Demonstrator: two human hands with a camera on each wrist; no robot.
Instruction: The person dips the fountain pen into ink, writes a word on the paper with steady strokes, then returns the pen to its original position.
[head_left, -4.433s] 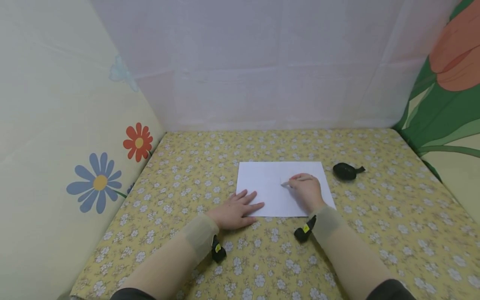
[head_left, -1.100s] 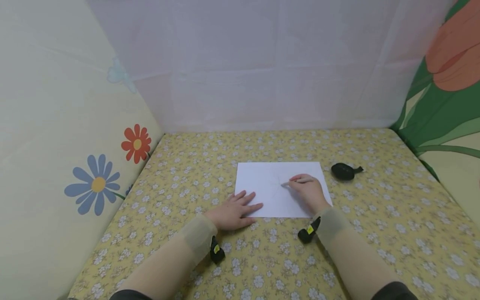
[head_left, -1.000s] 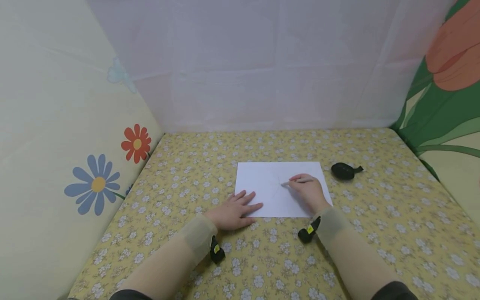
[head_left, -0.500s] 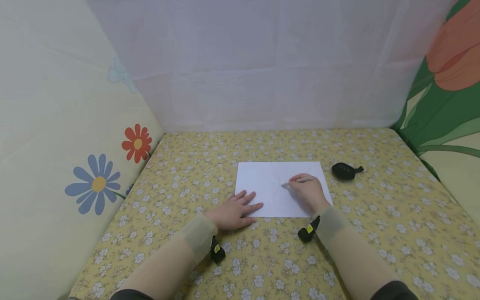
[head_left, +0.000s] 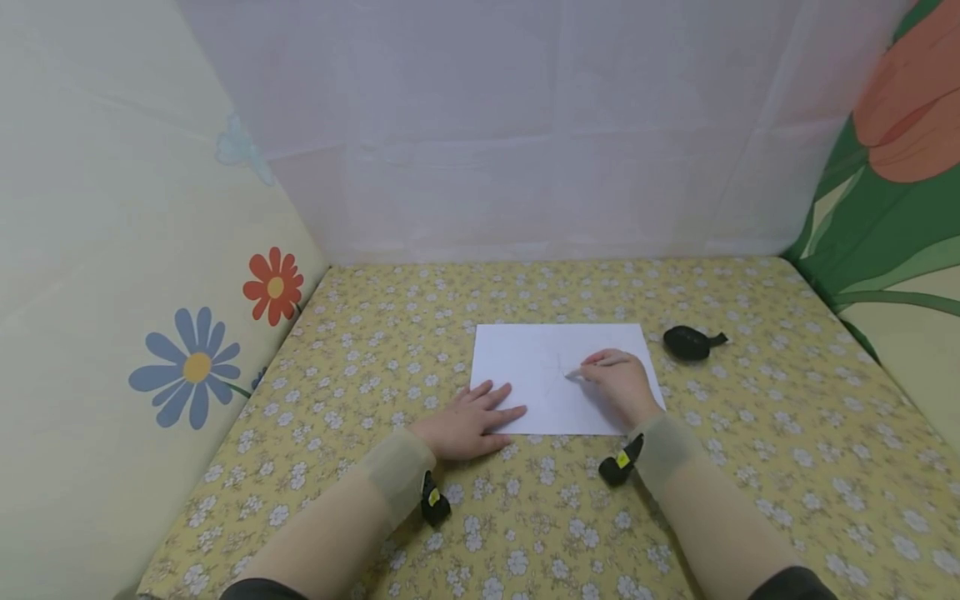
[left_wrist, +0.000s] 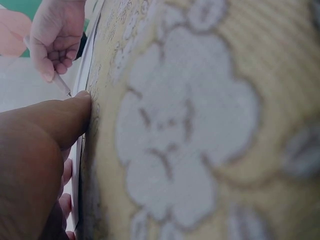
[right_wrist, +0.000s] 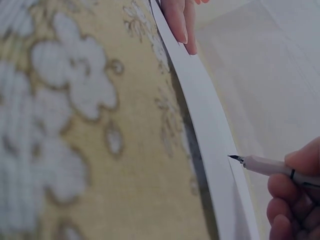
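A white sheet of paper [head_left: 517,346] lies on the flowered cloth. My left hand [head_left: 463,423] rests on its lower left corner with the fingers spread, and the thumb lies along the near edge. Between thumb and fingers my right hand [head_left: 621,387] pinches a light-coloured fountain pen [right_wrist: 267,166], whose dark metal nib shows clearly in the right wrist view. The nib is at the sheet, right of its middle; whether it touches cannot be made out. Faint thin strokes stand on the paper just left of the pen tip, too pale to read.
A black rounded object with a short strap [head_left: 687,342] lies right of the paper. Yellow flowered cloth [head_left: 405,308] covers the table. A pale sheet [head_left: 525,167] hangs behind, and painted flower panels [head_left: 198,367] stand at both sides.
Faint strokes now show on the paper where almost none were visible at first. Since half a second ago, the pen tip has moved slightly toward me. The left hand stays in place.
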